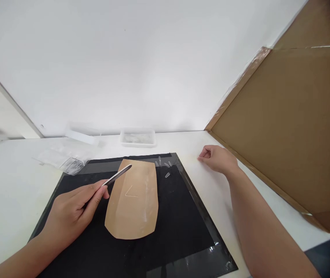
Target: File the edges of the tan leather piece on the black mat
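Observation:
My left hand [78,204] is closed on a nail file [121,173], thin and flat with a pale edge and a dark face. Its tip points up and right over a tan sheet [138,216] that has a pale angled mark on it. Off to the right, my right hand [218,158] hovers at the white table with thumb and fingers pinched together; anything between them is too small to make out. Several small clear nail tips [167,175] lie on the black mat [179,216], just beyond the sheet's upper right corner.
Against the white wall stands a clear plastic box [138,144] with small clear pieces inside. Crumpled clear plastic bags [75,164] lie at the back left, overlapping the mat's corner. A large cardboard panel [292,127] rises along the right side, close to my right forearm.

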